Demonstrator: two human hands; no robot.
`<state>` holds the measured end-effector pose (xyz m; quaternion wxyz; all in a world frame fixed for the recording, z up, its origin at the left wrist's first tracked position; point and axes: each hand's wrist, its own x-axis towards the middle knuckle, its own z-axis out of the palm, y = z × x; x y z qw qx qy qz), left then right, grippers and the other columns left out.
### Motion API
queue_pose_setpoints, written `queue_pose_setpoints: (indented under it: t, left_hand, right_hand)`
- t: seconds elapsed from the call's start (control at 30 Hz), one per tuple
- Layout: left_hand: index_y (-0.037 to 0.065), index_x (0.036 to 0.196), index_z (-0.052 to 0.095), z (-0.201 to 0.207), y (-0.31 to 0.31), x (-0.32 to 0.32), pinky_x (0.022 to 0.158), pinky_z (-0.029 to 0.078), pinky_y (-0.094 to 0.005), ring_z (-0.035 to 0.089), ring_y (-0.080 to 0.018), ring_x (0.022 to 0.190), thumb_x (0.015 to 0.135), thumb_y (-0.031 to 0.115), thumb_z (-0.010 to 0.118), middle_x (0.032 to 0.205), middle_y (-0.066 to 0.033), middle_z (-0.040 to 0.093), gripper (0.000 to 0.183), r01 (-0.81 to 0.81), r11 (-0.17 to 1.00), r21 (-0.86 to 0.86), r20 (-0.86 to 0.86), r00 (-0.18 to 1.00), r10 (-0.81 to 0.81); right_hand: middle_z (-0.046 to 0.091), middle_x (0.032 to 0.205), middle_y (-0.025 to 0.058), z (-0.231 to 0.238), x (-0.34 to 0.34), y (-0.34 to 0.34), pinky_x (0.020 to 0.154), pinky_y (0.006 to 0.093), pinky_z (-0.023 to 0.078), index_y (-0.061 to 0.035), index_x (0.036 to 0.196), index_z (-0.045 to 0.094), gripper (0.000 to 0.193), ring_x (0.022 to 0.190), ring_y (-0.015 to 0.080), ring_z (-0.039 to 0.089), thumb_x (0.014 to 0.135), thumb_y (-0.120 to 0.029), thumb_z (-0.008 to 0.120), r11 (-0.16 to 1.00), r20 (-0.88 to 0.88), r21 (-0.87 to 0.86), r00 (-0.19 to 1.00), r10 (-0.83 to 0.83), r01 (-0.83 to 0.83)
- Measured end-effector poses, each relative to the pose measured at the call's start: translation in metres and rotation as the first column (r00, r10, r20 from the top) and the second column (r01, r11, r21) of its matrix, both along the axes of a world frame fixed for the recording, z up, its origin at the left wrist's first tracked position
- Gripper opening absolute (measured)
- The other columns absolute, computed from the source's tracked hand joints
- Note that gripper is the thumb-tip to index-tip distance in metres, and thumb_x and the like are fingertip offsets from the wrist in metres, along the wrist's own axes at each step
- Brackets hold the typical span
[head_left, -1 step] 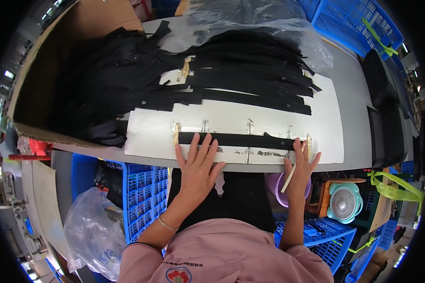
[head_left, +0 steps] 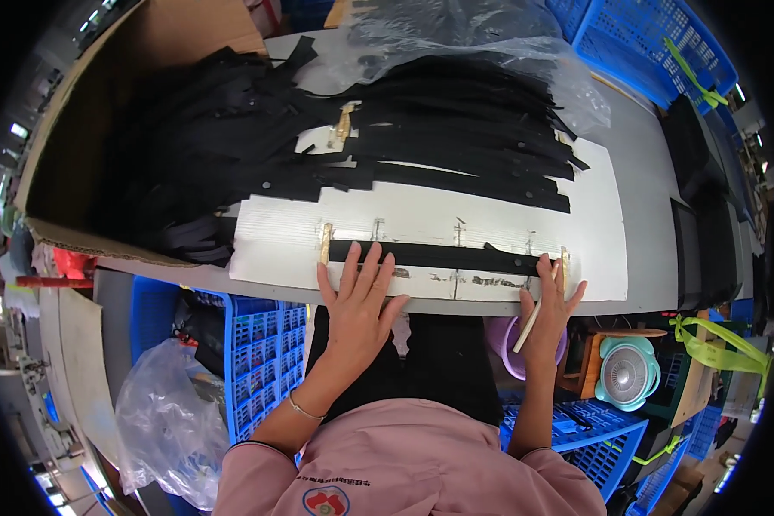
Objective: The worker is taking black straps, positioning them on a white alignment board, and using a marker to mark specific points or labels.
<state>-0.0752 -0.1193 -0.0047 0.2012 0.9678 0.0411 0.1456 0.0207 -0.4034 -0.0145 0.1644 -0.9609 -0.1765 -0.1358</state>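
Note:
A single black fabric strip [head_left: 443,256] lies straight along the near part of a white board [head_left: 600,249], between two short yellowish pieces of tape. Over the strip's left end my left hand [head_left: 357,297] rests flat, fingers spread. My right hand [head_left: 546,318] touches the right end with its fingertips. A thin whitish stick, like a pencil or chalk marker [head_left: 527,331], is held between the fingers of that hand; its upper tip is hard to make out. Dark marks line the board beside the strip.
Many black strips [head_left: 464,112] are heaped beyond, spilling from an open cardboard box [head_left: 39,172] at left. Clear plastic [head_left: 456,30] and a blue basket [head_left: 654,47] are at the back. Blue crates [head_left: 267,344], a purple basin [head_left: 500,344] and a teal fan [head_left: 626,374] sit below the table edge.

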Motion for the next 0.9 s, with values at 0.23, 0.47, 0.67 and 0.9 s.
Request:
queue_pose_setpoints:
  t: [0.23,0.47,0.67,0.9]
  left_hand:
    - [0.005,0.151,0.049,-0.001,0.025,-0.007,0.12,0.003,-0.0669,0.033,-0.0339,0.152,0.091,0.045,0.074,0.158,-0.0122,0.045,0.076,-0.075,0.995,-0.062,-0.019,0.997,0.074]
    - [0.006,0.15,0.05,-0.003,0.026,-0.007,0.121,0.004,-0.0647,0.034,-0.0344,0.151,0.088,0.042,0.078,0.157,-0.0112,0.047,0.077,-0.094,0.993,-0.076,0.028,0.995,0.096]
    - [0.006,0.15,0.05,-0.008,0.027,-0.007,0.121,0.007,-0.0656,0.033,-0.0332,0.152,0.089,0.048,0.075,0.157,-0.0108,0.047,0.079,-0.102,0.992,-0.076,0.053,0.993,0.106]
    - [0.005,0.149,0.051,-0.007,0.025,-0.006,0.121,0.007,-0.0653,0.032,-0.0334,0.153,0.089,0.047,0.073,0.158,-0.0109,0.046,0.077,-0.094,0.99,-0.104,0.06,0.993,0.101]
  right_hand:
    - [0.057,0.15,0.0114,0.01,-0.002,0.006,0.125,0.0615,0.004,-0.0069,0.145,0.05,0.057,0.149,0.0353,0.04,0.092,-0.01,0.07,0.999,-0.021,-0.034,0.999,-0.025,0.025]
    - [0.062,0.142,0.0152,0.04,-0.002,0.046,0.125,0.0485,0.022,-0.0053,0.147,0.051,0.044,0.139,0.0312,0.053,0.104,-0.012,0.052,0.901,-0.043,0.426,0.993,0.107,-0.079]
    - [0.069,0.09,0.0072,0.054,-0.003,0.144,0.072,0.023,0.048,0.004,0.119,0.07,0.03,0.079,0.0081,0.059,0.106,-0.018,0.054,0.573,-0.318,0.819,0.818,0.48,-0.018]
    - [0.07,0.088,0.0051,0.018,0.013,0.192,0.068,0.0231,0.049,0.0024,0.108,0.07,0.019,0.077,0.0081,0.061,0.104,-0.014,0.062,0.604,-0.383,0.797,0.79,0.479,0.021]
